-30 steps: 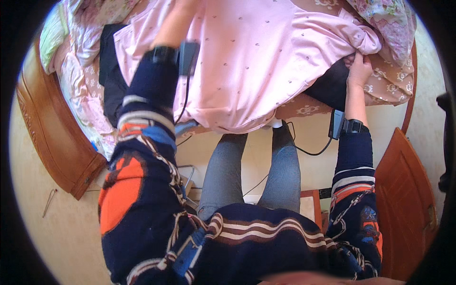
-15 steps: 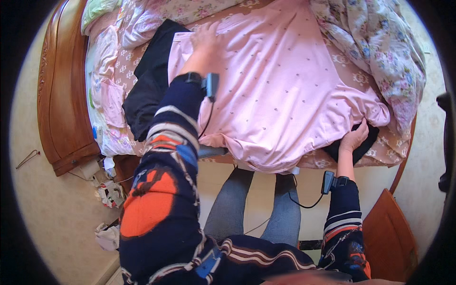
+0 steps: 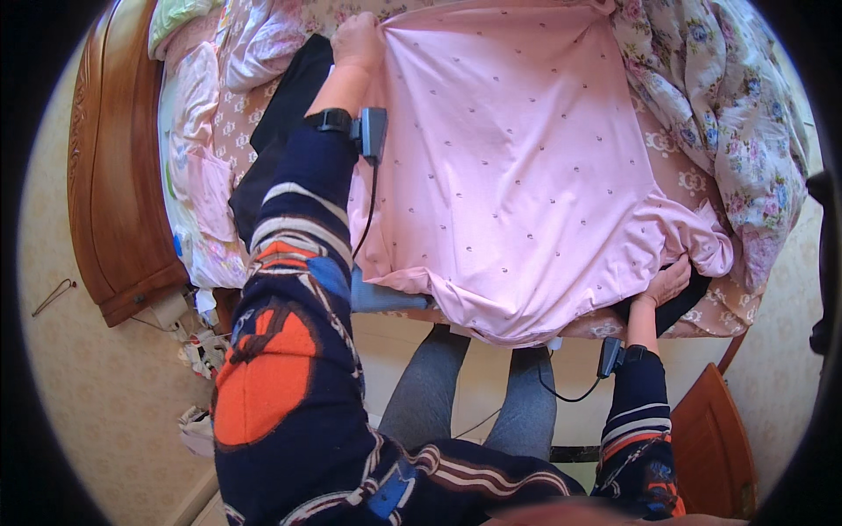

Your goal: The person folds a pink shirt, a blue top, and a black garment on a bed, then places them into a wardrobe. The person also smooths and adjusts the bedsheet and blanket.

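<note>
A pink garment (image 3: 517, 158) with a small scattered print lies spread over the bed, one sleeve (image 3: 680, 232) bunched at the right. My left hand (image 3: 358, 46) is closed on its far left edge, and the cloth stretches tight in creases from that grip. At the near right my right hand (image 3: 667, 282) has its fingers closed at the sleeve's underside, over a black cloth (image 3: 688, 302); its fingertips are partly hidden. More black clothing (image 3: 263, 171) lies under my left forearm, and a blue-grey folded cloth (image 3: 386, 296) shows beneath the pink garment's near edge.
A carved wooden headboard (image 3: 123, 167) stands at the left. A floral quilt (image 3: 745, 131) is heaped at the right on the patterned brown sheet (image 3: 671, 158). Small clothes (image 3: 206, 188) lie by the headboard. A wooden panel (image 3: 715, 447) leans low at the right.
My left hand has moved farther away and slightly left, from lying over the cloth to gripping its edge. The pink garment is pulled tauter. My right hand stays near the sleeve.
</note>
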{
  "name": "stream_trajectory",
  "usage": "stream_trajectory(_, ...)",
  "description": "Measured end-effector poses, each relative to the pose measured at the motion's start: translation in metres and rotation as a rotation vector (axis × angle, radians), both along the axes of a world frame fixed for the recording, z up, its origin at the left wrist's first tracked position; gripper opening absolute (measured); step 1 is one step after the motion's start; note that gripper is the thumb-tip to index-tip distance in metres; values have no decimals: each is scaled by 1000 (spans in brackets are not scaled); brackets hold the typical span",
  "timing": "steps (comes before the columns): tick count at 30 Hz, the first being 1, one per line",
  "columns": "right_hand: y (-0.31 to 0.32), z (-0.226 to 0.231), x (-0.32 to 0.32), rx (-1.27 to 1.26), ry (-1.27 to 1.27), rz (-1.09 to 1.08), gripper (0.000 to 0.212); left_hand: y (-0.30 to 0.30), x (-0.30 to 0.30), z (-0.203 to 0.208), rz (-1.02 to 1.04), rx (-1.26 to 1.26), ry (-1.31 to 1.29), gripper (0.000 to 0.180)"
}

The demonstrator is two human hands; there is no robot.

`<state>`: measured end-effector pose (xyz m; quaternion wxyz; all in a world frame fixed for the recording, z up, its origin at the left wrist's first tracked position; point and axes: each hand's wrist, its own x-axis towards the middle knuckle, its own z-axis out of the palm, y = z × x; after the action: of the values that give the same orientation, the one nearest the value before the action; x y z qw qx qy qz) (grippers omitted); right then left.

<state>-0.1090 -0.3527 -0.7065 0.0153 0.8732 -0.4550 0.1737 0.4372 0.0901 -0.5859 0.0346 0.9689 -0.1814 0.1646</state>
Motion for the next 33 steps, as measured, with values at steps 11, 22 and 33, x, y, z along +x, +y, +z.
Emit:
stream_trajectory(11, -6, -13, -10, -43, 28, 34, 58, 87, -25, 2, 145, -324, 531, 30)
stream_trajectory(22, -8, -15, -13, -78, 40, 35, 58, 117, -9, 38, 67, -302, 339, 27)
stream_trajectory(33, -16, -21, -16, -171, 130, 71, 45, 94, -35, 14, -105, 3, -2, 43)
